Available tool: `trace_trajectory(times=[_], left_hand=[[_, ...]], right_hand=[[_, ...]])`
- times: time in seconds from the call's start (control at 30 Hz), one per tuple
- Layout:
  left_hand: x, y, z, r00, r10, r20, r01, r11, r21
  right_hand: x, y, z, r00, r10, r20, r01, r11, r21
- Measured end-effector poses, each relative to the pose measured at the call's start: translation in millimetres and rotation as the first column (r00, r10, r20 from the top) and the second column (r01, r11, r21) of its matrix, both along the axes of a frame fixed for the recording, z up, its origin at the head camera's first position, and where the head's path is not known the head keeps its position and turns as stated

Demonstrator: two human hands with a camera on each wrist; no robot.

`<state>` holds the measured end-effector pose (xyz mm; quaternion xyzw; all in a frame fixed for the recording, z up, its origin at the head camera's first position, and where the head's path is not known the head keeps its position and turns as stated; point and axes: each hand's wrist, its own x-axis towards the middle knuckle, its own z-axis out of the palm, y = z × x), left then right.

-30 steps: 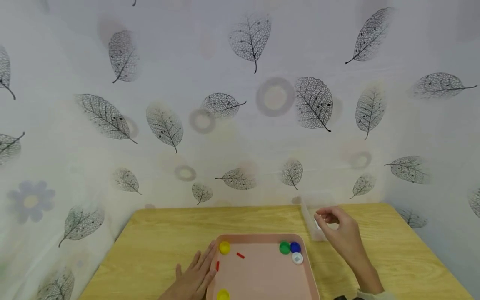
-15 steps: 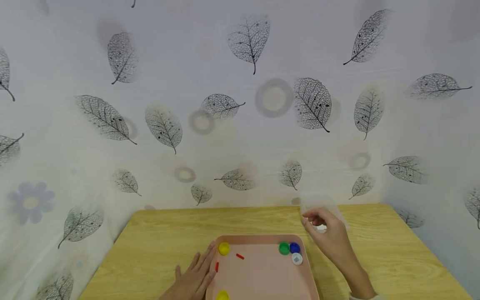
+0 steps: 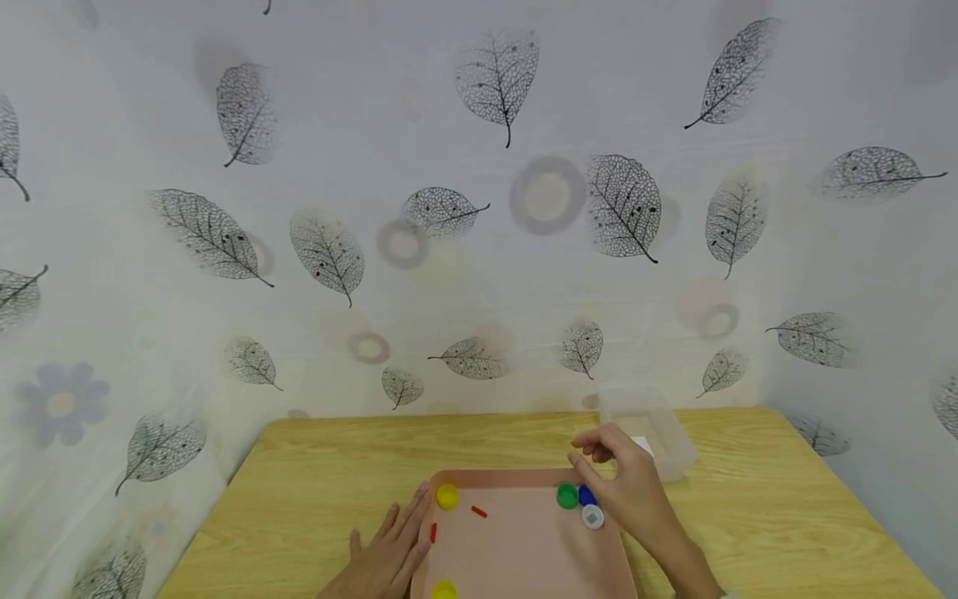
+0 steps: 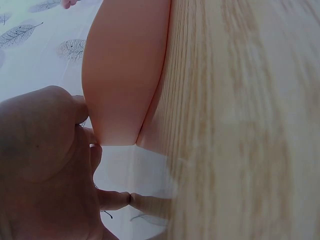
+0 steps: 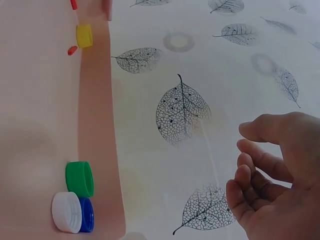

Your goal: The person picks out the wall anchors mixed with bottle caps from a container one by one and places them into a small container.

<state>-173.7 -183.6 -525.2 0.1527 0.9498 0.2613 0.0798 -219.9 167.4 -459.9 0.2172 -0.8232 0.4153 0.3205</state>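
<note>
A pink tray (image 3: 516, 557) lies on the wooden table. My left hand (image 3: 382, 556) rests with straight fingers along the tray's left wall. Above the tray's far right corner hovers my right hand (image 3: 624, 482), fingers loosely curled; in the right wrist view a small gap shows between thumb and forefinger, with nothing visible there. Below it sit a green cap (image 3: 567, 496), a blue cap (image 3: 587, 495) and a white cap (image 3: 593, 517) with a greyish square inside. Along the tray's left side are yellow caps (image 3: 447, 497) and two short red sticks (image 3: 480, 512).
A clear plastic box (image 3: 677, 449) with something white inside stands on the table (image 3: 786, 516), beyond the tray's far right corner. A leaf-patterned sheet (image 3: 479, 274) hangs behind the table and along its sides.
My right hand has come left and nearer from the clear box to the tray's far right corner. The left hand, caps and red sticks have stayed in place.
</note>
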Motion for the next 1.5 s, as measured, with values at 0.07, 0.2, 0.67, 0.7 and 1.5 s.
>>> trace_trajectory(times=[0.07, 0.2, 0.67, 0.7, 1.5], left_hand=[[0.0, -0.1, 0.4, 1.0, 0.001, 0.002, -0.001, 1.0, -0.002], [0.1, -0.3, 1.5, 1.0, 0.002, 0.001, -0.002, 1.0, 0.002], [1.7, 0.8, 2.2, 1.0, -0.001, 0.002, 0.002, 1.0, -0.011], [1.9, 0.9, 2.1, 1.0, -0.001, 0.0, 0.001, 1.0, -0.016], [4.7, 1.0, 8.0, 1.0, 0.001, -0.022, -0.002, 1.0, -0.018]], right_hand=[[0.7, -4, -1.2, 1.0, 0.018, -0.009, -0.018, 1.0, 0.001], [1.2, -11, -4.5, 0.998, 0.059, 0.019, -0.059, 0.998, -0.008], [2.7, -29, -19.6, 0.981, 0.154, 0.119, -0.15, 0.988, -0.043], [2.7, -31, -21.0, 0.98, 0.156, 0.125, -0.151, 0.987, -0.044], [3.3, -78, -51.1, 0.918, 0.207, 0.337, -0.203, 0.978, -0.048]])
